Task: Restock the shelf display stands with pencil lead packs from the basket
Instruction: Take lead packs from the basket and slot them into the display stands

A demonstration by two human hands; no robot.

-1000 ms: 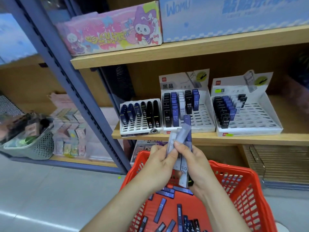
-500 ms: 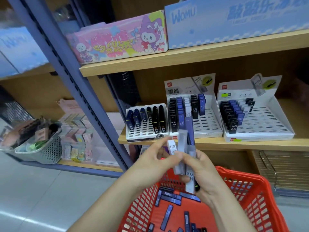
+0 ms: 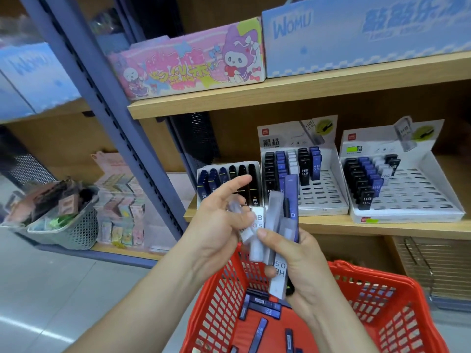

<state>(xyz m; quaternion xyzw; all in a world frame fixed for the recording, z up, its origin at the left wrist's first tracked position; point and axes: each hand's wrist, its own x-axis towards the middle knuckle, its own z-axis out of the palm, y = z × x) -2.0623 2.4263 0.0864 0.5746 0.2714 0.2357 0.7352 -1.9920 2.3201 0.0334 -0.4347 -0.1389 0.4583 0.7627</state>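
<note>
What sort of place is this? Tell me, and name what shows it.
Most likely a stationery shop aisle: wooden shelves hold white display stands slotted with HB 0.5 pencil lead packs, a cartoon-printed product box sits above, and a red basket carries loose packs.

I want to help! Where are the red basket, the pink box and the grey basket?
red basket (image 3: pixel 397 317), head view, right mesh wall.
pink box (image 3: pixel 183 70), head view, printed front face.
grey basket (image 3: pixel 76 233), head view, front mesh wall.

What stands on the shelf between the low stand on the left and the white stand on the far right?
The head view shows a third display stand there, holding rows of black, blue and white lead packs; many slots are empty.
</note>
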